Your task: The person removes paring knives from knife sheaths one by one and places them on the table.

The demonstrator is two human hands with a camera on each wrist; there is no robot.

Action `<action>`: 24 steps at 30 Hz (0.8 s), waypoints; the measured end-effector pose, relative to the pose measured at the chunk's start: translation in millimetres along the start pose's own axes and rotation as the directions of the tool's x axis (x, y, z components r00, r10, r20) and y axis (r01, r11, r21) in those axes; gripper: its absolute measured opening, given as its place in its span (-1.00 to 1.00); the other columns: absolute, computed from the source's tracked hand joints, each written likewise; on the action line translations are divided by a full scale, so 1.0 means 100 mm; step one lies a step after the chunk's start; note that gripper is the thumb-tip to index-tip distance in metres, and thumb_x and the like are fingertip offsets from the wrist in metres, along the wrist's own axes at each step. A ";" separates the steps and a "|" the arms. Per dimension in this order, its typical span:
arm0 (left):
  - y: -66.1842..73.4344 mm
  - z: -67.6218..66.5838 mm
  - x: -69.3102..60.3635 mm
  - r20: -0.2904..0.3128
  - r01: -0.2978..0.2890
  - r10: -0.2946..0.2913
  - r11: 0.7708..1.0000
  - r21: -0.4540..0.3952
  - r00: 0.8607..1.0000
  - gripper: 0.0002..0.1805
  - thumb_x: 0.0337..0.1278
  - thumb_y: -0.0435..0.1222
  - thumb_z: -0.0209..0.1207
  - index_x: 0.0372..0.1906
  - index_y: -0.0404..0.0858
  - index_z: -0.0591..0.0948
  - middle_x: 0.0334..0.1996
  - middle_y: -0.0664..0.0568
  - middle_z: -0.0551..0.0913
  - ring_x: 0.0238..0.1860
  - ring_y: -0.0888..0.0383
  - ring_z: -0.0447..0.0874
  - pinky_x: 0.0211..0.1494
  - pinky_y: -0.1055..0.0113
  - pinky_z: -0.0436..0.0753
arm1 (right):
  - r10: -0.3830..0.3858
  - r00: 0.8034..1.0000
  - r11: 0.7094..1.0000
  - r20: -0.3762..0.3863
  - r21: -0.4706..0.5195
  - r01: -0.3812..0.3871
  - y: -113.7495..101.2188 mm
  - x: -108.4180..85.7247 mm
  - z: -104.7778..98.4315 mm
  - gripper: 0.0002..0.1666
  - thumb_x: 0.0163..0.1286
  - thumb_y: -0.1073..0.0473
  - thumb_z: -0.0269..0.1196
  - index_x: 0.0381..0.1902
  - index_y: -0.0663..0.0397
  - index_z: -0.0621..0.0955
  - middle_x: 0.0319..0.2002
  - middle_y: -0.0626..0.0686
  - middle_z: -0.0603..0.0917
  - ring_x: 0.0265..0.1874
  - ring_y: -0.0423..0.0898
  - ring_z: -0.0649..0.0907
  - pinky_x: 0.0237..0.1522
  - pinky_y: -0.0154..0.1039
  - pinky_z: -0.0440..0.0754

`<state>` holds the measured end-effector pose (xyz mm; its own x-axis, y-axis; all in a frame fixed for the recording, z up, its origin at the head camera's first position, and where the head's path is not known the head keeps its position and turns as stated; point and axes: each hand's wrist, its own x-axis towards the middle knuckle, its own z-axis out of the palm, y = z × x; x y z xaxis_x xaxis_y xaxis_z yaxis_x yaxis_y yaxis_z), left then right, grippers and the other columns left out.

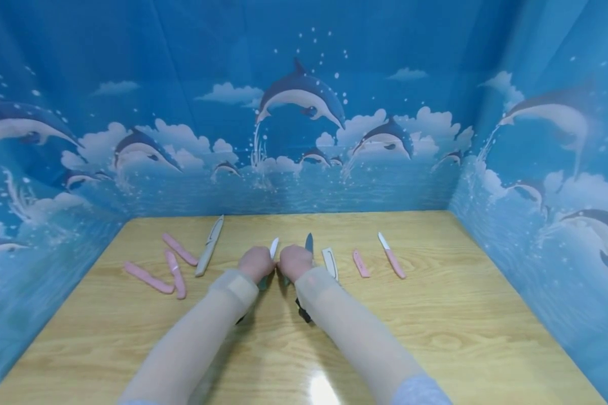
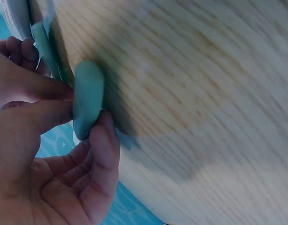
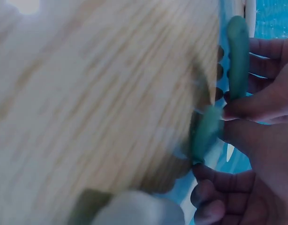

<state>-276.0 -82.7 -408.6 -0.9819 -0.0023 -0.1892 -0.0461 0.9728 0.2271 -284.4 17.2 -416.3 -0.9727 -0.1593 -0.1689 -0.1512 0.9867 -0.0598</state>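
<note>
Side by side near mid-table in the head view are my left hand [image 1: 256,263] and right hand [image 1: 296,262]. A pale blade [image 1: 274,247] points away beyond the left hand, a dark blade [image 1: 309,243] beyond the right. In the left wrist view, my left hand [image 2: 64,164] pinches a green handle [image 2: 88,98] between thumb and fingers; another green handle [image 2: 49,51] is at the right hand. The right wrist view shows my right hand [image 3: 247,173] gripping its green handle [image 3: 207,133], below the left hand's handle [image 3: 238,56].
Left of my hands lie several pink pieces [image 1: 149,278] and a long grey sheath [image 1: 210,246]. To their right are a white sheath [image 1: 330,263], a short pink sheath [image 1: 361,263] and a pink-handled knife [image 1: 394,262]. A dolphin-print curtain [image 1: 304,185] stands behind the table.
</note>
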 end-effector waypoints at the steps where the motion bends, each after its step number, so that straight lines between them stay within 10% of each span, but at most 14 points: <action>1: 0.00 0.00 0.00 -0.004 -0.005 0.005 1.000 0.001 1.000 -0.71 0.24 -0.18 0.19 -0.50 -0.30 0.60 -0.49 -0.06 0.58 -0.47 0.06 0.50 -0.30 0.21 0.57 | -0.001 1.000 1.000 -0.003 -0.007 0.001 0.01 0.00 0.00 -0.58 0.42 -0.12 0.12 -0.27 0.08 0.70 -0.22 0.08 0.73 -0.27 -0.06 0.70 -0.24 -0.12 0.69; 24: -0.03 0.03 0.00 0.003 0.020 -0.020 1.000 -0.001 1.000 -0.88 0.17 -0.34 0.15 -0.39 -0.34 0.61 -0.50 -0.07 0.59 -0.51 0.09 0.51 -0.48 0.27 0.50 | -0.040 0.999 0.998 0.028 -0.042 0.042 0.04 -0.03 -0.01 -0.63 0.42 -0.05 0.13 -0.44 0.05 0.66 -0.46 0.02 0.66 -0.52 -0.16 0.59 -0.41 -0.20 0.65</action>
<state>-275.5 -85.1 -412.1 -0.9803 -0.0207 -0.1967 -0.0656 0.9723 0.2244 -282.3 22.1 -414.7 -0.9605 -0.2000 -0.1937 -0.1988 0.9797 -0.0254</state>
